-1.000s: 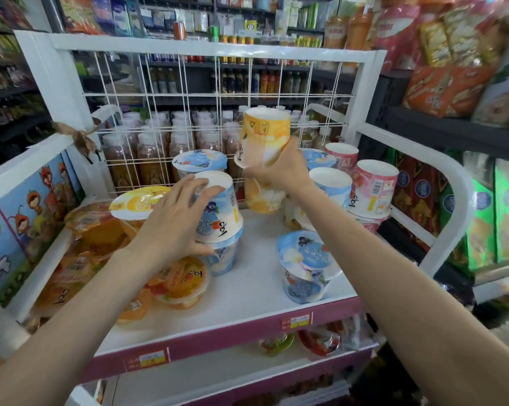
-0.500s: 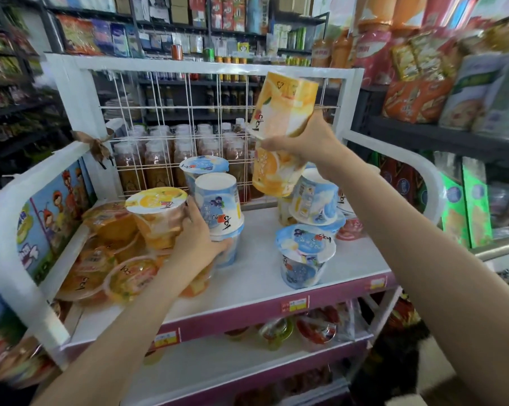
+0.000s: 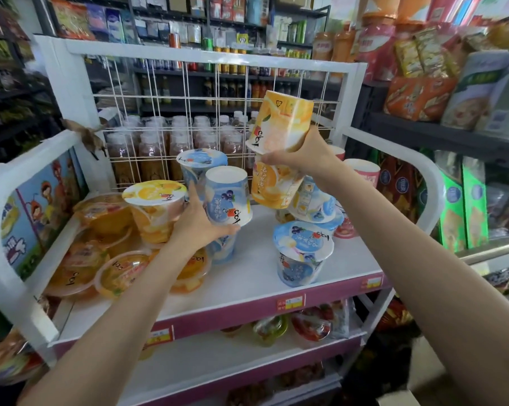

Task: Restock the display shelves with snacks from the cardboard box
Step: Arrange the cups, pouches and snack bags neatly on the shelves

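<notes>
**While both hands juggle cups: watch the tilted stacks**

While held mid-air above the top shelf (image 3: 247, 285), risks slipping: orange pair (image 3: 279, 148), two cups joined rim to rim, tilted, gripped at the join by the right hand (image 3: 303, 155), fingers curled tight round it. Could hinge apart at that join, since only the middle is held; lower cup would then drop onto the blue cups just beneath.

Lower left: left hand (image 3: 199, 222) spread wide between two cups, thumb on the rim of the upturned blue cup (image 3: 228, 197), fingers against the yellow cup (image 3: 156, 209). Holds neither firmly, as far as can be judged; a nudge could topple the blue one off the cup beneath it.

Right of that: leaning blue pile (image 3: 314, 200), already askew, likely to roll if bumped by the orange pair on its way down. Front blue cup (image 3: 303, 253) upright near the shelf edge, could be knocked off forward.

Cardboard box: not in sight.
</notes>
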Demonstrator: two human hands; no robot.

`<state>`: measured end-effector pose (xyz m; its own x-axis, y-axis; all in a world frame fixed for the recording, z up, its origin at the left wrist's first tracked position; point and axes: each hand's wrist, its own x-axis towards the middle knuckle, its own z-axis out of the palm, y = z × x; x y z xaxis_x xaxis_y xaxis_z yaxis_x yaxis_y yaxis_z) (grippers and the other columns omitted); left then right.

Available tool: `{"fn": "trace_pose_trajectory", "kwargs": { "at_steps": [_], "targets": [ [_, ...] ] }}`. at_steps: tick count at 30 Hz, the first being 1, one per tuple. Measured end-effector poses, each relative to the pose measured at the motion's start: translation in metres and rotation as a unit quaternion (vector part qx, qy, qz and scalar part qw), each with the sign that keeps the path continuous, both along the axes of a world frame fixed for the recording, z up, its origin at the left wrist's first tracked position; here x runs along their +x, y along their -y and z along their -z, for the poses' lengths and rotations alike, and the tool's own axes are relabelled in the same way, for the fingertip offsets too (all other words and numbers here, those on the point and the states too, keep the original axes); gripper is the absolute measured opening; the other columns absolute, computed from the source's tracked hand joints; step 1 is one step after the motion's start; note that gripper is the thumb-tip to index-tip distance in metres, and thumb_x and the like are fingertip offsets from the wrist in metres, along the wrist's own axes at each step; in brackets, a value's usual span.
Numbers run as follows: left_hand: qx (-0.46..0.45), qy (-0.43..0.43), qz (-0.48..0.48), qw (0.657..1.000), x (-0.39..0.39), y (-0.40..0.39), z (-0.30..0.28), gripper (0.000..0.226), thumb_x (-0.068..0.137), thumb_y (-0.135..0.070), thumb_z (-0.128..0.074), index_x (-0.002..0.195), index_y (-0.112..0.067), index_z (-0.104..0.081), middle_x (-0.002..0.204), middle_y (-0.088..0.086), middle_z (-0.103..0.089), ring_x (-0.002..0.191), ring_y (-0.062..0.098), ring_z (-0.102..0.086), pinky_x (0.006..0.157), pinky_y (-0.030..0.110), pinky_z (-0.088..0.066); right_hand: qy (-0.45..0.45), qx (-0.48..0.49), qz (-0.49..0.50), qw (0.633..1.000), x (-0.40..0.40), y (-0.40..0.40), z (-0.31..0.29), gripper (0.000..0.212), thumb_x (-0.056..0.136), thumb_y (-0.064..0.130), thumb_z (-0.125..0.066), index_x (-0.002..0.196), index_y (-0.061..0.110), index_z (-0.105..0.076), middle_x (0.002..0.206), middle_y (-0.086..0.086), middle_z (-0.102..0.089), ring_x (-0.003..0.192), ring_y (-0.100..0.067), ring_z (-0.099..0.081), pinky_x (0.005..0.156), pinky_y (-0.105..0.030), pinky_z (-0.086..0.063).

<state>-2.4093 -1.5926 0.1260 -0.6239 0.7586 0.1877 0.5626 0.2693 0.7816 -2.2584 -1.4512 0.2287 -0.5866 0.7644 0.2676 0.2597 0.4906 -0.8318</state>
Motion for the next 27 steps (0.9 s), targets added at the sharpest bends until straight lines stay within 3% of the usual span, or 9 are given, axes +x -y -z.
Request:
{"fn": "trace_pose_trajectory", "kwargs": {
  "at_steps": [3, 5, 7, 10, 17, 21, 23, 27],
  "targets": [
    [-0.007, 0.008, 0.0, 1.0, -0.003, -0.006, 0.003, 0.129, 0.058, -0.042, -0.084, 0.147, -0.018, 0.006, 0.149, 0.001, -0.029, 0.133, 0.023, -0.036, 0.106, 0.039, -0.035, 0.026, 0.01, -0.014, 1.0, -0.006, 0.004, 0.004, 0.114, 0.036, 0.057, -0.087, 0.128, 0.011, -0.037, 0.11, -0.002, -0.061, 0.096, -0.02, -0.063, 0.051, -0.023, -0.049],
    [0.001, -0.005, 0.015, 1.0, -0.003, -0.006, 0.007, 0.135, 0.046, -0.045, -0.087, 0.147, -0.021, -0.001, 0.147, -0.002, -0.033, 0.13, 0.022, -0.039, 0.105, 0.043, -0.037, 0.035, 0.012, -0.01, 0.999, -0.007, 0.005, 0.008, 0.098, 0.05, 0.046, -0.088, 0.124, 0.011, -0.035, 0.112, -0.002, -0.055, 0.099, -0.019, -0.057, 0.065, -0.03, -0.052],
    [0.017, -0.009, 0.02, 1.0, -0.004, -0.003, 0.011, 0.132, 0.042, -0.039, -0.089, 0.145, -0.02, -0.009, 0.141, -0.003, -0.039, 0.128, 0.02, -0.042, 0.103, 0.039, -0.038, 0.037, 0.013, -0.009, 0.999, -0.008, 0.005, 0.011, 0.091, 0.059, 0.037, -0.086, 0.127, 0.01, -0.031, 0.112, -0.001, -0.05, 0.101, -0.018, -0.052, 0.075, -0.032, -0.05],
    [0.049, -0.022, 0.002, 0.999, -0.006, -0.002, 0.019, 0.12, 0.046, -0.027, -0.091, 0.142, -0.017, -0.02, 0.136, -0.003, -0.045, 0.125, 0.017, -0.044, 0.101, 0.034, -0.039, 0.044, 0.015, -0.02, 0.999, -0.01, 0.006, 0.013, 0.092, 0.062, 0.033, -0.086, 0.13, 0.01, -0.029, 0.113, -0.001, -0.05, 0.102, -0.018, -0.05, 0.075, -0.029, -0.046],
    [0.041, -0.04, -0.046, 0.997, 0.014, -0.024, 0.019, 0.133, 0.035, -0.054, -0.082, 0.142, -0.024, -0.01, 0.134, 0.009, -0.045, 0.122, 0.029, -0.046, 0.095, 0.049, -0.044, 0.055, 0.068, 0.019, 0.996, -0.006, 0.002, -0.007, 0.092, 0.06, 0.038, -0.086, 0.127, 0.009, -0.03, 0.11, -0.002, -0.05, 0.1, -0.019, -0.053, 0.081, -0.037, -0.053],
    [0.064, -0.053, -0.032, 0.996, 0.024, -0.044, 0.022, 0.125, 0.055, -0.036, -0.086, 0.147, -0.021, -0.002, 0.14, 0.009, -0.037, 0.127, 0.027, -0.039, 0.098, 0.043, -0.038, 0.029, 0.059, 0.031, 0.997, 0.005, -0.003, -0.027, 0.095, 0.054, 0.044, -0.086, 0.124, 0.011, -0.032, 0.109, -0.004, -0.053, 0.097, -0.02, -0.057, 0.071, -0.036, -0.056],
    [0.077, -0.061, -0.029, 0.995, 0.028, -0.053, 0.022, 0.123, 0.058, -0.035, -0.085, 0.147, -0.019, -0.002, 0.141, 0.01, -0.036, 0.127, 0.028, -0.039, 0.097, 0.043, -0.038, 0.011, 0.051, 0.039, 0.998, 0.011, -0.002, -0.038, 0.09, 0.06, 0.041, -0.085, 0.125, 0.009, -0.03, 0.104, -0.003, -0.05, 0.093, -0.018, -0.056, 0.06, -0.028, -0.051],
    [0.044, -0.053, -0.027, 0.997, 0.034, -0.073, 0.018, 0.121, 0.065, -0.037, -0.081, 0.147, -0.013, 0.003, 0.144, 0.015, -0.026, 0.129, 0.032, -0.035, 0.098, 0.044, -0.036, -0.014, 0.039, 0.047, 0.998, 0.018, -0.002, -0.046, 0.087, 0.059, 0.041, -0.086, 0.121, 0.011, -0.032, 0.106, -0.007, -0.052, 0.092, -0.02, -0.059, 0.052, -0.024, -0.049]
  ]
}}
